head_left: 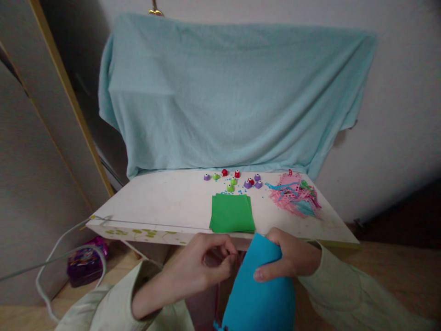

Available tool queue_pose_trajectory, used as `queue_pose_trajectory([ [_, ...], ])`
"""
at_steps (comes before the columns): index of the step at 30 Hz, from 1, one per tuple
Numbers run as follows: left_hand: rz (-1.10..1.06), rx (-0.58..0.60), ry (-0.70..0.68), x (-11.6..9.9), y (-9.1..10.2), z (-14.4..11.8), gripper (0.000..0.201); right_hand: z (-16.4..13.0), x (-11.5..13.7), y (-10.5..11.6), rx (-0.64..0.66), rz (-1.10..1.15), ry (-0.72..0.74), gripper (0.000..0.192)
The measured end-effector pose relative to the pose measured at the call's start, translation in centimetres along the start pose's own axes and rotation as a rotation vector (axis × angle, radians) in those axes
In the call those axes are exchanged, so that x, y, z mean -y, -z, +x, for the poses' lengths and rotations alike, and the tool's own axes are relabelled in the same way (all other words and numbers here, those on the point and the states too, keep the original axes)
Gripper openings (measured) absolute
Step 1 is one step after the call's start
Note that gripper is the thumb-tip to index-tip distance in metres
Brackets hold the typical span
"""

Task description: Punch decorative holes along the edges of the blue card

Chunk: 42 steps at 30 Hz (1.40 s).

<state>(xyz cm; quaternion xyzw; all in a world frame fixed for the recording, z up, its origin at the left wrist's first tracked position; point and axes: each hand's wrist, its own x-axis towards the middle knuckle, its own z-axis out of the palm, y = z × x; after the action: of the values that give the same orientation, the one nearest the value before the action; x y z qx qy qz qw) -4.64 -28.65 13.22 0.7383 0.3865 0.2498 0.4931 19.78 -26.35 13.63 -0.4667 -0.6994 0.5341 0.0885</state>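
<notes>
Right hand (292, 257) gripping blue sheet (258, 294), left hand (203, 262) beside

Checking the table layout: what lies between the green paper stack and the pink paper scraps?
In the head view, only bare tabletop separates green paper stack from pink paper scraps.

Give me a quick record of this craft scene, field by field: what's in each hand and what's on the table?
left hand: fingers curled and pinched together beside the blue sheet; whether it grips anything cannot be told
right hand: holds the top edge of the blue sheet, thumb on its front
table: white, just beyond the hands
green sheets: stacked at the near edge of the table
punches: small purple, green and red ones, clustered at the far side
scraps: pink and blue paper pile, on the right of the table
cloth: light blue, draped behind the table
</notes>
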Motion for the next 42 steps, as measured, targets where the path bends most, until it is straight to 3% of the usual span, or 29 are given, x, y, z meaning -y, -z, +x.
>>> queue_pose_trajectory([
  [5,-0.074,0.084,0.012,-0.5,-0.2,0.0,0.015,-0.1,1.0,0.3,0.058,0.033,0.016,0.042],
  [12,-0.053,0.064,-0.004,-0.3,-0.3,-0.1,0.012,-0.1,1.6,0.2,0.101,0.106,0.015,0.038],
  [28,0.155,0.023,-0.063,0.0,-0.3,-0.5,0.011,-0.5,2.2,0.0,0.066,0.025,0.036,0.039],
  [34,0.449,-0.142,-0.185,-0.2,-1.1,-0.7,0.011,-0.5,2.3,-1.0,-0.132,-0.229,0.138,0.035],
  [38,0.571,-0.178,-0.238,0.2,-1.7,-0.7,0.011,-0.3,1.7,-1.7,-0.288,-0.388,0.178,0.034],
  [42,0.649,-0.181,-0.275,0.4,-1.9,-0.5,0.011,-0.2,1.2,-1.9,-0.33,-0.458,0.173,0.034],
])
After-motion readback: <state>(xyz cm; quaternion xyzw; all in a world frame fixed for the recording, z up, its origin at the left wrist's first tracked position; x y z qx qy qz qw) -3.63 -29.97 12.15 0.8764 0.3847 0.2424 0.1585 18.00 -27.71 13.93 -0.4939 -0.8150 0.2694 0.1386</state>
